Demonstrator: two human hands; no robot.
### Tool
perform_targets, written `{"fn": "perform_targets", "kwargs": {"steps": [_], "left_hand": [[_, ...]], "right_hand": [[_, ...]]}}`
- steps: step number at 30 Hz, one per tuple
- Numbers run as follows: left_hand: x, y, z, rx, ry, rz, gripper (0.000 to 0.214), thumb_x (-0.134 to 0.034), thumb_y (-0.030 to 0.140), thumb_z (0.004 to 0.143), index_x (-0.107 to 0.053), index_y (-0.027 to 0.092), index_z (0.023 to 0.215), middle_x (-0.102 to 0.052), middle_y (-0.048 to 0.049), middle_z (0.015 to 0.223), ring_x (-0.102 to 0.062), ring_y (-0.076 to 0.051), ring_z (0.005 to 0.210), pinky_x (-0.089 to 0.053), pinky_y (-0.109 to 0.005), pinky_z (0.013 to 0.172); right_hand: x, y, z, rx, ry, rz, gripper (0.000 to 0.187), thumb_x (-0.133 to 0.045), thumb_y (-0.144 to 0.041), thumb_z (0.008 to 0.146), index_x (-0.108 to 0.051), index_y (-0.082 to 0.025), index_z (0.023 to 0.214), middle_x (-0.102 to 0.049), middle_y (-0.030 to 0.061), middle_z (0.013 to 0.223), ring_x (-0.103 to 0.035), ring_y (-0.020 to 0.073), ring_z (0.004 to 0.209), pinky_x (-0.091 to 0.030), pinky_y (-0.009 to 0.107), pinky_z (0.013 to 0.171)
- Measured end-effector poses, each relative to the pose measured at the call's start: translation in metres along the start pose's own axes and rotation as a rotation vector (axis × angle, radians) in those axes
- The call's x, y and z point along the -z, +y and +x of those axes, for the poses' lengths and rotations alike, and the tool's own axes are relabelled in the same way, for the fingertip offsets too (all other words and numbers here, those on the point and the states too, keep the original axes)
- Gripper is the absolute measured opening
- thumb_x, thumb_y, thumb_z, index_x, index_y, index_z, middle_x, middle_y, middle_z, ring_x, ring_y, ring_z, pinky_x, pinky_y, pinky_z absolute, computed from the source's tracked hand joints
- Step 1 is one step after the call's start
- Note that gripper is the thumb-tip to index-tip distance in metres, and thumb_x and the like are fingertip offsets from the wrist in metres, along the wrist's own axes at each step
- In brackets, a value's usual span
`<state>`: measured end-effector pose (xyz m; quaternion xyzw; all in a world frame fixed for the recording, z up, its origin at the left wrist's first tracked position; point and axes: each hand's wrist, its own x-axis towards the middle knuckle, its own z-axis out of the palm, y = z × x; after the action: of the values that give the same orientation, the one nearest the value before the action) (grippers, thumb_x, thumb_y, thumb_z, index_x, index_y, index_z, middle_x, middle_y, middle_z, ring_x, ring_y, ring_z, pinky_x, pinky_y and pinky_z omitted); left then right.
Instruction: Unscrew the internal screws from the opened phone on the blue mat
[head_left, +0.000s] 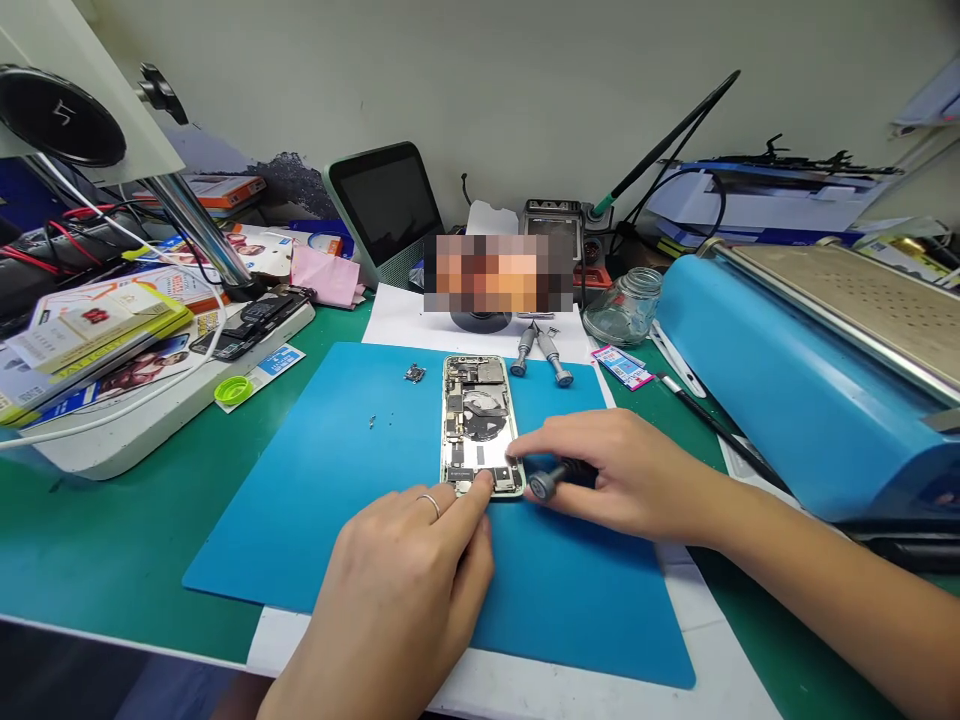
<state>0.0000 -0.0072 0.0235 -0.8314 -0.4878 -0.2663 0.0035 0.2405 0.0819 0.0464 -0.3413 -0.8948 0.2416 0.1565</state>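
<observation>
An opened phone [480,415] with its back off lies on a blue work mat [337,500], inner parts showing. My left hand [409,580], a ring on one finger, rests on the mat with fingertips pressed on the phone's near end. My right hand [607,470] is closed round a small dark screwdriver [555,480], with its thumb and forefinger at the phone's lower right corner. A small loose part [414,374] and tiny screws [373,421] lie on the mat to the left of the phone.
Two grey screwdrivers [541,352] lie beyond the phone, by a glass jar [624,306]. A blue machine [787,390] fills the right side. A tablet [386,210], a soldering station [555,225] and a lamp post [199,230] stand behind. Boxes and a green cap [234,390] sit left.
</observation>
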Motion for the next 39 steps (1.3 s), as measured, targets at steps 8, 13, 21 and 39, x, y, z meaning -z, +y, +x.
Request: {"fn": "perform_targets", "kwargs": {"steps": [8, 13, 21, 39], "left_hand": [[-0.002, 0.001, 0.000, -0.006, 0.024, 0.027, 0.032, -0.048, 0.025, 0.108, -0.075, 0.020, 0.125, -0.079, -0.0007, 0.087, -0.075, -0.021, 0.067, -0.053, -0.036, 0.054], [-0.005, 0.000, -0.002, -0.028, 0.033, 0.031, 0.031, -0.050, 0.025, 0.108, -0.072, 0.019, 0.129, -0.076, 0.0014, 0.083, -0.073, -0.019, 0.066, -0.054, -0.036, 0.055], [-0.005, 0.002, -0.001, -0.052, 0.045, 0.052, 0.031, -0.048, 0.017, 0.106, -0.072, 0.015, 0.127, -0.077, -0.0014, 0.086, -0.075, -0.021, 0.071, -0.053, -0.037, 0.055], [-0.004, -0.001, 0.000, -0.081, 0.037, 0.064, 0.035, -0.052, 0.009, 0.097, -0.070, 0.013, 0.128, -0.069, 0.0023, 0.077, -0.068, -0.018, 0.063, -0.049, -0.036, 0.053]], "right_hand": [[-0.001, -0.003, -0.001, 0.083, -0.048, -0.036, 0.028, -0.065, -0.019, 0.097, -0.081, -0.025, 0.119, -0.082, 0.0028, 0.084, -0.073, 0.0178, 0.072, -0.046, 0.026, 0.067], [-0.001, -0.005, -0.001, 0.097, -0.039, -0.029, 0.027, -0.068, -0.018, 0.097, -0.081, -0.024, 0.120, -0.083, 0.0019, 0.086, -0.074, 0.0171, 0.074, -0.046, 0.025, 0.067], [-0.007, 0.004, -0.003, 0.123, -0.016, -0.006, 0.025, -0.066, -0.024, 0.100, -0.081, -0.024, 0.120, -0.083, 0.0033, 0.085, -0.073, 0.0178, 0.072, -0.045, 0.026, 0.066], [-0.008, 0.007, -0.005, 0.166, 0.009, 0.019, 0.023, -0.067, -0.026, 0.104, -0.078, -0.023, 0.124, -0.080, 0.0010, 0.083, -0.069, 0.0141, 0.071, -0.041, 0.025, 0.066]]}}
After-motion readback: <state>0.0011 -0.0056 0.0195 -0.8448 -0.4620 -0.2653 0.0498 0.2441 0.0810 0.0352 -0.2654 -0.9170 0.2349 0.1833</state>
